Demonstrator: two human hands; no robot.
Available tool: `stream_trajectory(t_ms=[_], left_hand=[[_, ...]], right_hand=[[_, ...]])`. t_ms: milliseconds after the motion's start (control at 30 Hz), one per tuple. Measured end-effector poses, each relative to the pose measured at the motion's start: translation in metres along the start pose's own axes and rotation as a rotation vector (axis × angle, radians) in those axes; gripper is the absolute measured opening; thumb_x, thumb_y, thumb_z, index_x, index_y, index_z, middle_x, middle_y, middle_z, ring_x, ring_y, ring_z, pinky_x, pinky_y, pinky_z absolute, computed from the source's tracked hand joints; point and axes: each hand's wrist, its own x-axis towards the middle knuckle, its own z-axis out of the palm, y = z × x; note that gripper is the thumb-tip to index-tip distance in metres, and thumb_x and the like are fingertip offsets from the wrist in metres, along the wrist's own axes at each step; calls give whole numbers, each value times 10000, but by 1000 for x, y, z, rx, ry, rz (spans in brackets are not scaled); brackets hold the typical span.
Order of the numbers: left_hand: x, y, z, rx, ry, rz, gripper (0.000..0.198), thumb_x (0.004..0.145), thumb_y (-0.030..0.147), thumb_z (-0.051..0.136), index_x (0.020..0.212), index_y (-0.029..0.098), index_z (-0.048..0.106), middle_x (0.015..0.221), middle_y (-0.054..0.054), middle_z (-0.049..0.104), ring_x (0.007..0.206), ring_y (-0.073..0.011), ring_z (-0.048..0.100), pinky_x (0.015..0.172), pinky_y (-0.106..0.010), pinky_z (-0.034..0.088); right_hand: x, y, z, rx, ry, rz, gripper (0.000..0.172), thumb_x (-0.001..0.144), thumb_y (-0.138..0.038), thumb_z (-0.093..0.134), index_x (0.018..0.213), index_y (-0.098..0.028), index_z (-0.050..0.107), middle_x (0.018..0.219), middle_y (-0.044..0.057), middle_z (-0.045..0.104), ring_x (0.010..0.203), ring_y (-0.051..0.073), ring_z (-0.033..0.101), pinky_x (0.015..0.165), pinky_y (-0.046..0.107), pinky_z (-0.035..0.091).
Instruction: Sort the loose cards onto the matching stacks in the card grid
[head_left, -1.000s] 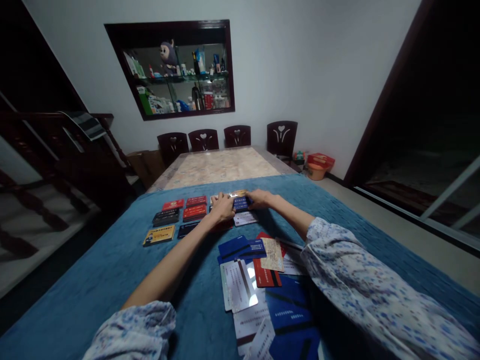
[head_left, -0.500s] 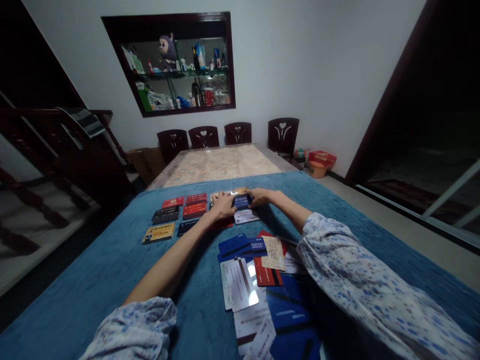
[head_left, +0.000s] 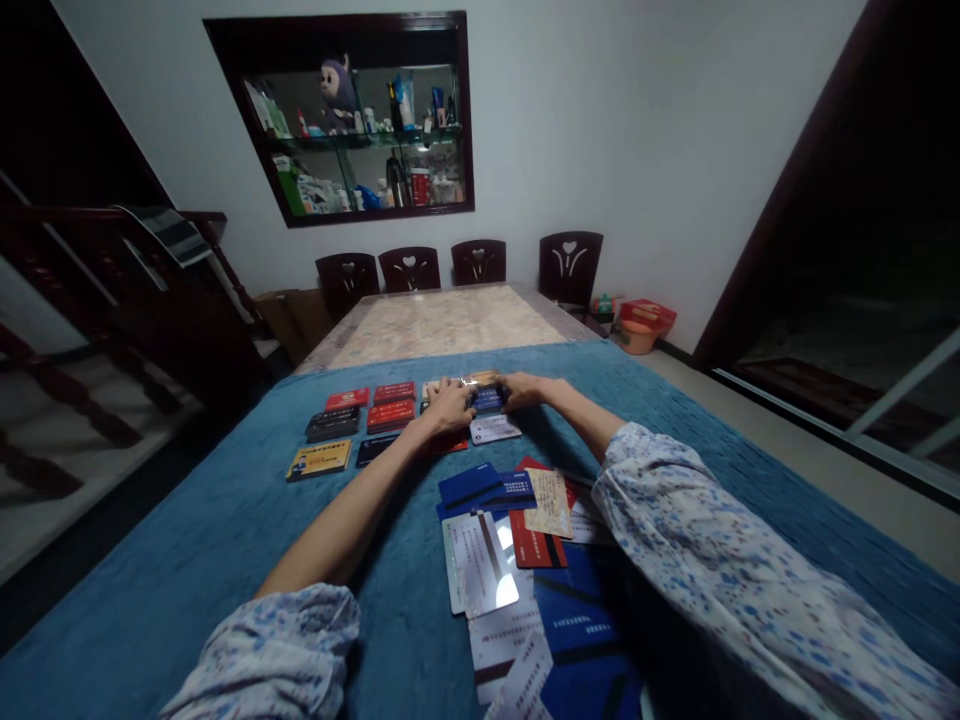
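A stack of blue cards point(head_left: 490, 400) lies toward the far side of the blue cloth point(head_left: 247, 580). My left hand point(head_left: 450, 406) presses its fingers against the left side of this stack, and its back covers part of the cards below. From the other side, my right hand point(head_left: 523, 390) closes its fingers and thumb on the right edge. Just in front lies a white card point(head_left: 495, 429). To the left sit sorted stacks: red cards point(head_left: 391, 415), black cards point(head_left: 334, 424), dark blue cards point(head_left: 376, 447) and a yellow card point(head_left: 320, 459).
Nearer to me is a loose, overlapping heap: a white card point(head_left: 487, 565), blue cards point(head_left: 589, 690), a red card point(head_left: 536, 540) and a beige card point(head_left: 548, 503). Beyond the cloth, the patterned tabletop point(head_left: 465, 320) reaches toward several dark chairs point(head_left: 570, 268).
Both hands keep their hold around the blue stack, with only slight finger movement. The whole view has shifted a little; the loose heap is unchanged.
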Motion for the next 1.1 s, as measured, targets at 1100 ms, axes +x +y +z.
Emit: stream_trajectory(t_ms=[1100], left_hand=[[-163, 48, -32, -106, 159, 221, 222, 887, 239, 560, 1078, 221, 671, 1227, -105, 607, 1192, -295, 439, 1003, -529, 285]], right_hand=[[-81, -41, 21, 97, 266, -365, 313, 798, -119, 669, 1102, -166, 727, 1010, 83, 719, 946, 222, 586, 852, 322, 416]])
